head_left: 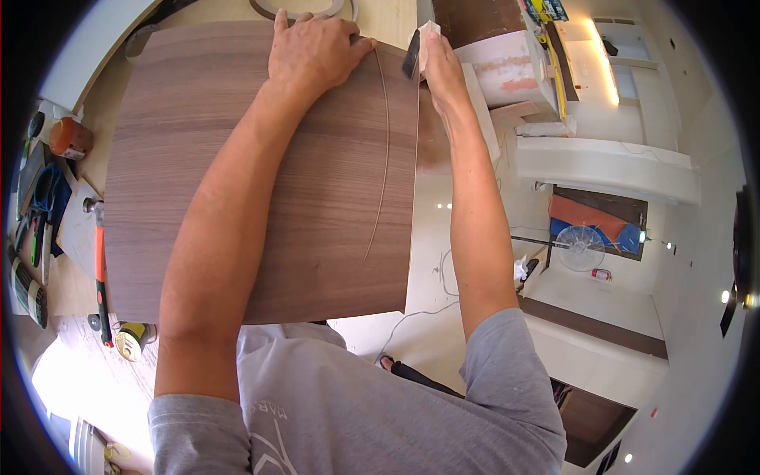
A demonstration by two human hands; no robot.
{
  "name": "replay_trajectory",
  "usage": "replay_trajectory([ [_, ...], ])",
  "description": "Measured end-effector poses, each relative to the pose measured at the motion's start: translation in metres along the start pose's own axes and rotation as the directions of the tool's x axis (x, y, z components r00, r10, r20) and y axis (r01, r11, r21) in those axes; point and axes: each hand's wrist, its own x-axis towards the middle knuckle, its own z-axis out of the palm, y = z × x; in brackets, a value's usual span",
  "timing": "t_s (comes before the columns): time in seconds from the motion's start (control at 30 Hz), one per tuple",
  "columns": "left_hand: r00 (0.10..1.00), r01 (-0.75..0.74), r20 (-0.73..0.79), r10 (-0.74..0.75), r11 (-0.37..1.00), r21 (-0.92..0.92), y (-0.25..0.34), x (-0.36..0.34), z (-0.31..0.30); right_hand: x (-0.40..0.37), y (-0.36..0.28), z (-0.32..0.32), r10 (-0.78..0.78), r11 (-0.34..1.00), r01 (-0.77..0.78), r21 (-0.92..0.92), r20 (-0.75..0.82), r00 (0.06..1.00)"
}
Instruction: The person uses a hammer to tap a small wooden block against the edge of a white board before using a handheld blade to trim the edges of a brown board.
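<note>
A brown wood-grain panel (332,198) lies in front of my body. My left hand (313,51) rests on its far part, fingers spread over the far edge. Beside my left thumb, a thin brown strip (386,142) runs loosely curved down the panel's surface. At the panel's right edge, my right hand (445,75) is closed around a pale block (428,36). A dark flat piece (411,55) sits on the block's left side, against the panel's edge near the far corner. I cannot make out whether it is sandpaper.
Left of the panel lie a hammer (100,269) with an orange handle, blue-handled scissors (47,184), a reddish-brown jar (71,138) and a yellow-labelled can (131,340). A coiled edging strip (344,9) lies beyond the panel. A cable (412,313) trails across the floor.
</note>
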Motion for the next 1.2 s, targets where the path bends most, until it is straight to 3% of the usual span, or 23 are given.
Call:
replay_trajectory([
  [0.17, 1.0, -0.014, -0.015, 0.014, 1.0, 0.025, 0.005, -0.003, -0.008, 0.002, 0.009, 0.002, -0.049, 0.999, 0.048, -0.017, -0.028, 0.998],
  [0.27, 1.0, -0.004, 0.003, 0.004, 0.999, 0.034, 0.006, -0.002, -0.009, -0.019, -0.021, -0.001, 0.117, 0.991, -0.119, 0.064, 0.039, 0.992],
  [0.37, 0.997, -0.015, 0.074, 0.014, 1.0, 0.009, 0.004, -0.001, -0.015, -0.046, -0.023, -0.001, 0.065, 0.998, -0.064, 0.024, -0.002, 0.998],
  [0.47, 0.999, -0.03, -0.024, 0.031, 0.999, 0.04, 0.002, -0.002, -0.003, -0.053, -0.001, -0.001, -0.059, 0.995, 0.055, -0.082, -0.04, 0.997],
  [0.57, 0.996, -0.053, -0.069, 0.057, 0.997, 0.056, -0.002, -0.002, 0.004, -0.06, -0.01, -0.002, 0.006, 0.996, -0.007, -0.091, -0.015, 1.0],
  [0.77, 0.999, -0.036, 0.011, 0.036, 0.999, 0.031, 0.002, -0.001, -0.007, -0.075, -0.027, 0.0, 0.007, 0.983, -0.016, -0.181, -0.049, 0.999],
  [0.87, 0.993, -0.056, -0.107, 0.047, 0.995, -0.082, 0.008, -0.009, -0.017, -0.083, -0.03, -0.002, 0.013, 0.978, -0.02, -0.209, -0.034, 0.999],
  [0.97, 0.989, -0.074, -0.133, 0.062, 0.993, -0.092, 0.003, -0.004, -0.007, -0.09, -0.033, -0.002, 0.008, 0.977, -0.016, -0.214, -0.038, 0.999],
  [1.2, 0.997, -0.041, -0.075, 0.032, 0.992, -0.119, 0.005, -0.005, -0.014, -0.099, -0.028, 0.001, -0.01, 0.981, -0.003, -0.195, -0.066, 0.998],
])
